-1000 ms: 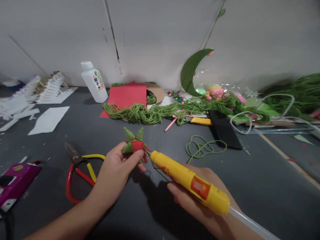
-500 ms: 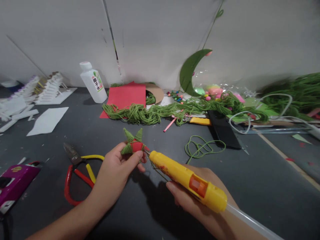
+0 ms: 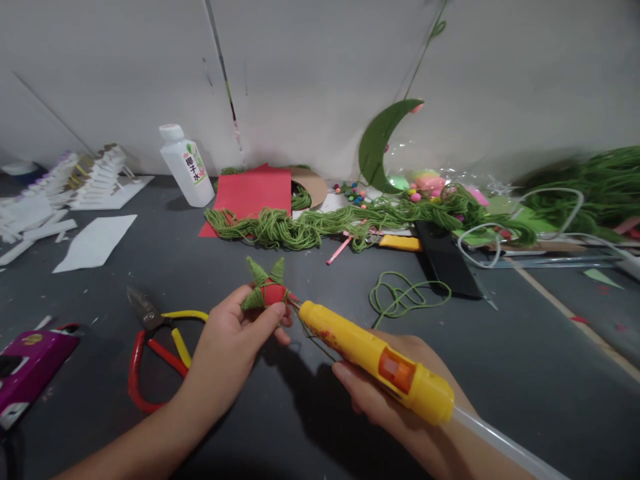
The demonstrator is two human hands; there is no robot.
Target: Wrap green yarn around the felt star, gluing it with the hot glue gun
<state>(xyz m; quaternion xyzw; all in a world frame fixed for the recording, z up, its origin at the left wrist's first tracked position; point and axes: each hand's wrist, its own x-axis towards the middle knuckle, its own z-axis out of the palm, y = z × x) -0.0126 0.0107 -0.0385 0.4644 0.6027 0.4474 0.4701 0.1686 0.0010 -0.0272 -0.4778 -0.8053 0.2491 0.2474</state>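
"Star first: where is it held?"

"It is held over the worktop, pinched between the thumb and fingers of the left hand. Its middle is seen to be red, and three of its points are wrapped in green yarn."

"And the right hand?"

"By it the yellow glue gun is grasped from below, with most of the fingers hidden under the body. The nozzle is aimed at the star's right side; whether the star is touched cannot be told."

"Is anything held inside the gun?"

"A translucent glue stick is lodged in its rear end."

"What containers are set farther back?"

"A white bottle is stood there, capped and labelled; how full it is cannot be told. Pink, yellow and green pieces are gathered by clear plastic wrapping, beside the green crescent; whether they are enclosed in it cannot be told."

"And near the left hand?"

"Pliers are laid just to its left, their handles spread and partly covered by the arm."
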